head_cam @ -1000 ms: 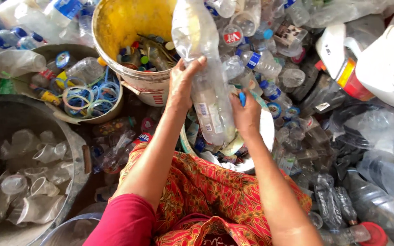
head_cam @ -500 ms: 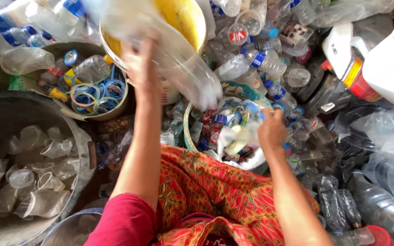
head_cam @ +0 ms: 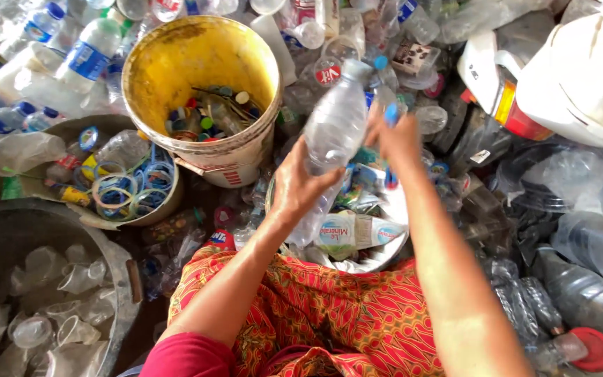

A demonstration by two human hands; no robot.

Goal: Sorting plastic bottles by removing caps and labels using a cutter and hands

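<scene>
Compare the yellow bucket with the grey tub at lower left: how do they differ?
The yellow bucket is tall, stained, and holds coloured bottle caps. The grey tub is wider, darker, and holds crushed clear plastic cups. Both are round, open-topped and sit left of the left hand.

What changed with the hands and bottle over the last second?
The left hand swung an earlier clear bottle up toward the yellow bucket and came back down. It now has its grip on a clear bottle over the white bowl. The right hand, apart from it half a second ago, is back at the neck with a blue cap at its fingers. Bucket, bowl and the piled bottles stayed put.
</scene>
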